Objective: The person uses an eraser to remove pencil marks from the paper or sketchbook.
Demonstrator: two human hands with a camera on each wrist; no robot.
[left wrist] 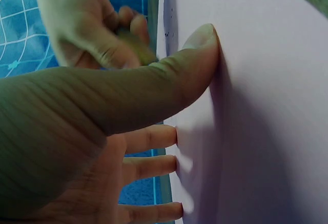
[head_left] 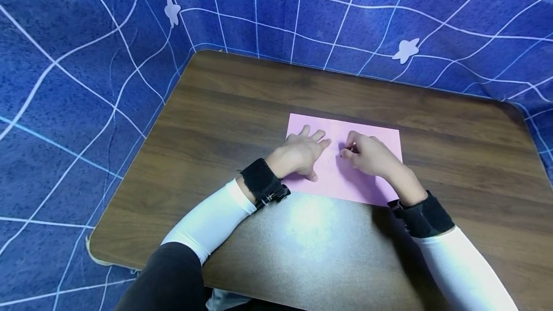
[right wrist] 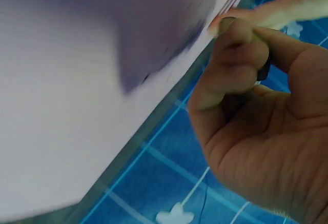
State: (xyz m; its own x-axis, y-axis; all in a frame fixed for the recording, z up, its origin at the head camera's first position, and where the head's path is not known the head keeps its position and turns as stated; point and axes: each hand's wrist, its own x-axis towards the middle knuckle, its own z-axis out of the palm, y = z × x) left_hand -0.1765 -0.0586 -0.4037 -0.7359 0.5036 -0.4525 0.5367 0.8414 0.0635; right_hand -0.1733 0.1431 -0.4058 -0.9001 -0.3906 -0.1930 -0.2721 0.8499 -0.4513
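One flat rectangular sheet of pink paper (head_left: 345,167) on a dark brown wood-grain worktop (head_left: 242,109) with rounded corners, lying slightly right of the middle, long edges running across. Two bare hands on it, both wearing black wrist straps over white sleeves. One blue cloth with a white wavy grid and pale star shapes (head_left: 86,61) all around the worktop; two stars counted in the head view.

Left hand (head_left: 302,152) flat on the left part of the sheet, fingers straight and spread, thumb out toward the near edge; grip wide open, holding nothing, only pressing down. Right hand (head_left: 367,155) just beside it, nearly touching, on the middle of the sheet, fingers curled in with the tips gathered at a small pale spot; grip closed, pinching something small.

Left wrist view: thumb (left wrist: 189,65) pressed against the pink paper (left wrist: 266,106), three straight fingertips (left wrist: 164,136) touching the sheet below it, and the right hand (left wrist: 97,29) blurred behind, with a small yellowish-green object (left wrist: 134,42) between its fingers, not made out in the head view.

Right wrist view: right hand (right wrist: 256,111) curled, thumb and forefinger pinched round a small dark-tipped object (right wrist: 262,70), kind not clear, close to the paper's edge (right wrist: 102,80); fingers of the left hand (right wrist: 287,6) beyond. Blue cloth (right wrist: 154,183) below, with one more star.
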